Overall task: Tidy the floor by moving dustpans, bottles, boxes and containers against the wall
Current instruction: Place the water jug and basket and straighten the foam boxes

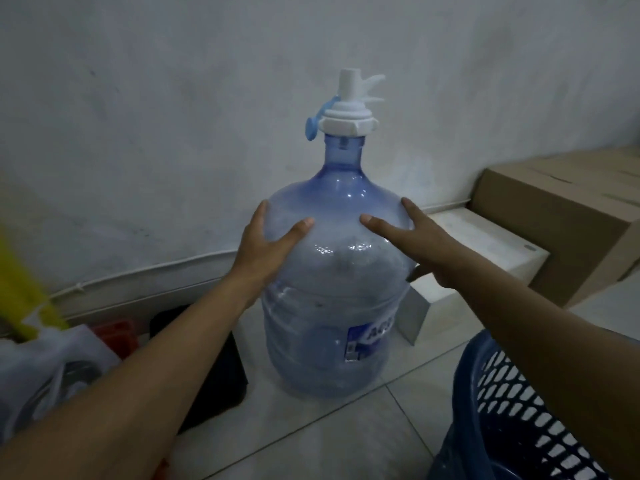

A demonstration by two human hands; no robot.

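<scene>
Two bare hands press against the shoulders of a large blue water bottle (332, 292) standing upright on the tiled floor (311, 434) close to the white wall (173, 116). The left hand (270, 247) lies flat on one side, fingers spread, thumb across the front; the right hand (426, 240) mirrors it on the other, also splayed, neither closing around anything. Above both hands sits a white pump cap (349, 105). Beyond the right hand lie a white box (485, 251) and cardboard boxes (568, 216); under its forearm, a blue basket (512, 420). Below the left forearm rests a black container (214, 375).
</scene>
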